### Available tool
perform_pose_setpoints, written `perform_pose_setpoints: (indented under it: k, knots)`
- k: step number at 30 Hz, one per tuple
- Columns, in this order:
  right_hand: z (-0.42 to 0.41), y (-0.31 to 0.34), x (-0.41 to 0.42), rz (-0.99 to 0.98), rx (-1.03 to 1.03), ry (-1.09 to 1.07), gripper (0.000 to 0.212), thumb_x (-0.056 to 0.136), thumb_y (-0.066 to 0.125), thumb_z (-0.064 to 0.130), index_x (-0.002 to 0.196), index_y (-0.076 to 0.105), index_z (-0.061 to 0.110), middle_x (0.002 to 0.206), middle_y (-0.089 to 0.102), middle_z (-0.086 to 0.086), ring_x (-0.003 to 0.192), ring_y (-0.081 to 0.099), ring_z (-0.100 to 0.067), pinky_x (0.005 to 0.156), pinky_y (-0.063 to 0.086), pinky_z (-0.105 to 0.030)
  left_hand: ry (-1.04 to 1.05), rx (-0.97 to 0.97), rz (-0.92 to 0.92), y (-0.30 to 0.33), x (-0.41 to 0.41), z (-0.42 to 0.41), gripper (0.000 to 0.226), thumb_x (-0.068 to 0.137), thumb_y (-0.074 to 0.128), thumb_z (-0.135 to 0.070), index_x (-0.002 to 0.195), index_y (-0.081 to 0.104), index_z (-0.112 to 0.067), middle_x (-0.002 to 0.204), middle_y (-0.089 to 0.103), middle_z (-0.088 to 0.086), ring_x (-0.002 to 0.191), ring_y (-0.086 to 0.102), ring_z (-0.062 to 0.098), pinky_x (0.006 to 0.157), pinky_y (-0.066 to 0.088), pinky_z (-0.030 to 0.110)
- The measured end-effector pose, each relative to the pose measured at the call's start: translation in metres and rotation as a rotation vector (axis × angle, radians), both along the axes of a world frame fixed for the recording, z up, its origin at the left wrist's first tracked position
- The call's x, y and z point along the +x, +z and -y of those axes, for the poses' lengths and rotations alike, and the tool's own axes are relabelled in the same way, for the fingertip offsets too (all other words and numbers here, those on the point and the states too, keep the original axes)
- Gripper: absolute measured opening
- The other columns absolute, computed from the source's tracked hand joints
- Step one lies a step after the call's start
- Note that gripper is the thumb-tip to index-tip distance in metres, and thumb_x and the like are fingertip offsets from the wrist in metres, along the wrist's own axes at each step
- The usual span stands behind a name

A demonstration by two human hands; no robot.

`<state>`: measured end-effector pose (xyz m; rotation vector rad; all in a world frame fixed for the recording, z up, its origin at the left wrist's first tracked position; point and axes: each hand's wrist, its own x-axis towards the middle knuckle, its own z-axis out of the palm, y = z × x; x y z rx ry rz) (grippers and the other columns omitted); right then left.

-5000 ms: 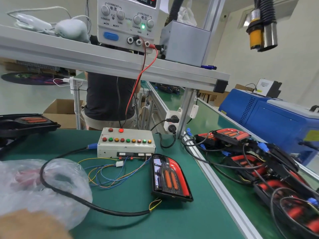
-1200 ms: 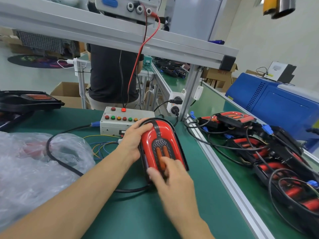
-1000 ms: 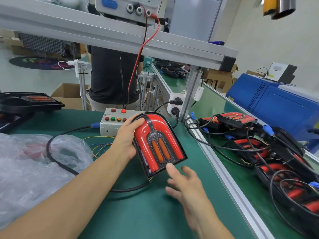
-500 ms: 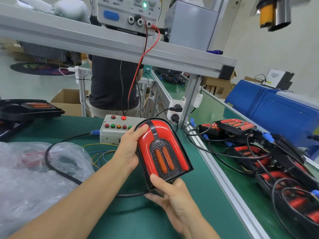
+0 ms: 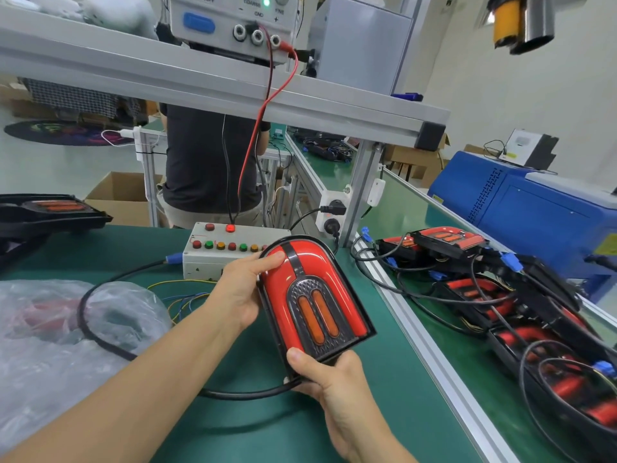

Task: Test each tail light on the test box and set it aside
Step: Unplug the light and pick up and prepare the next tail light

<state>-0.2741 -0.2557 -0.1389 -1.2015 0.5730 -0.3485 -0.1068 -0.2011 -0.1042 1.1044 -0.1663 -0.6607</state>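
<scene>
A red tail light (image 5: 314, 295) with two orange strips in a black frame is lifted above the green bench, its face tilted toward me. My left hand (image 5: 240, 295) grips its left edge, thumb on the red lens near the top. My right hand (image 5: 330, 379) holds its bottom edge from below, thumb on the frame. Behind it stands the white test box (image 5: 230, 248) with a row of coloured buttons and one lit red lamp. Thin coloured wires (image 5: 180, 295) run from the box.
A pile of tail lights with black cables (image 5: 500, 295) lies on the right bench beyond an aluminium rail (image 5: 417, 329). A plastic bag (image 5: 50, 329) and thick black cable (image 5: 100, 332) lie left. Another tail light (image 5: 50, 212) sits far left. A power supply (image 5: 233, 18) stands overhead; a person (image 5: 210, 162) stands behind.
Both hands came in and lifted the tail light off the bench. My right hand, open beside it a second ago, now holds its bottom edge. The light is tilted up toward me.
</scene>
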Motion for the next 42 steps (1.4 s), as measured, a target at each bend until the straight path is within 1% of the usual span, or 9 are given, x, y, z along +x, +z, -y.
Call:
perform_pose_setpoints:
  k: [6,11,17,22,25,29,34,38,42]
  knots:
    - [0.003,-0.004,0.002,-0.012,-0.019,-0.048,0.044,0.075,0.078,0.002,0.114,0.059,0.002,0.098,0.074,-0.013,0.076,0.072,-0.017,0.068,0.057,-0.030,-0.020,-0.004,0.011,0.002,-0.004,0.005,0.024,0.084,0.068,-0.019,0.107,0.068,-0.009,0.090,0.075,0.008,0.081,0.070,0.021,0.070,0.053,0.036]
    - [0.008,-0.004,0.003,0.020,-0.052,-0.001,0.056,0.064,0.086,0.012,0.115,0.061,0.010,0.101,0.075,-0.007,0.095,0.071,-0.021,0.089,0.056,-0.039,-0.091,-0.047,-0.033,0.006,-0.009,0.004,0.031,0.081,0.069,-0.030,0.107,0.068,-0.013,0.095,0.075,0.007,0.079,0.072,0.019,0.068,0.053,0.034]
    - [0.008,-0.001,-0.002,0.023,-0.068,0.007,0.068,0.052,0.088,0.022,0.114,0.061,0.011,0.099,0.075,-0.007,0.088,0.071,-0.019,0.089,0.056,-0.045,-0.061,-0.096,-0.057,0.011,-0.018,0.009,0.025,0.083,0.069,-0.028,0.105,0.066,-0.017,0.088,0.076,0.003,0.073,0.073,0.017,0.056,0.055,0.030]
    - [0.007,0.003,0.000,0.053,-0.047,-0.007,0.045,0.073,0.078,0.002,0.115,0.061,0.005,0.101,0.074,-0.012,0.085,0.069,-0.019,0.081,0.056,-0.034,-0.047,-0.108,-0.028,0.013,-0.023,0.009,0.035,0.082,0.070,-0.030,0.112,0.066,-0.012,0.094,0.075,0.007,0.079,0.073,0.020,0.056,0.057,0.031]
    - [0.005,0.007,0.004,0.045,-0.092,-0.037,0.042,0.073,0.078,0.001,0.111,0.063,0.005,0.100,0.074,-0.013,0.088,0.070,-0.024,0.081,0.056,-0.033,0.021,-0.139,0.017,0.016,-0.022,0.009,0.035,0.081,0.071,-0.027,0.110,0.066,-0.008,0.090,0.075,0.009,0.075,0.073,0.021,0.053,0.056,0.030]
    - [0.004,0.007,0.009,0.008,-0.114,-0.086,0.043,0.067,0.081,-0.001,0.107,0.064,-0.002,0.094,0.074,-0.017,0.073,0.068,-0.022,0.079,0.057,-0.037,0.086,-0.116,-0.027,0.017,-0.024,0.010,0.036,0.080,0.073,-0.027,0.111,0.066,-0.009,0.089,0.075,0.009,0.071,0.073,0.021,0.051,0.056,0.030]
    - [0.011,0.010,0.011,0.050,-0.105,0.021,0.036,0.073,0.078,0.000,0.106,0.067,0.005,0.098,0.075,-0.013,0.083,0.070,-0.019,0.086,0.057,-0.037,-0.023,-0.169,0.028,0.017,-0.024,0.003,0.051,0.077,0.070,-0.038,0.120,0.062,-0.014,0.102,0.074,0.007,0.088,0.072,0.019,0.065,0.057,0.031]
    - [0.015,0.009,0.009,0.105,-0.049,0.067,0.066,0.063,0.082,0.033,0.121,0.060,0.010,0.111,0.072,-0.007,0.096,0.068,-0.015,0.094,0.053,-0.040,-0.130,-0.136,0.079,0.011,-0.026,0.001,0.042,0.081,0.067,-0.018,0.121,0.057,-0.019,0.104,0.073,0.005,0.087,0.072,0.019,0.070,0.057,0.037]
    - [0.038,0.016,0.000,0.147,-0.042,-0.123,0.077,0.063,0.060,0.075,0.123,0.059,0.026,0.125,0.066,0.002,0.115,0.061,-0.011,0.105,0.041,-0.036,-0.154,-0.145,0.065,0.011,-0.022,-0.004,0.036,0.083,0.065,-0.016,0.119,0.058,-0.012,0.103,0.072,0.011,0.083,0.070,0.021,0.069,0.059,0.037]
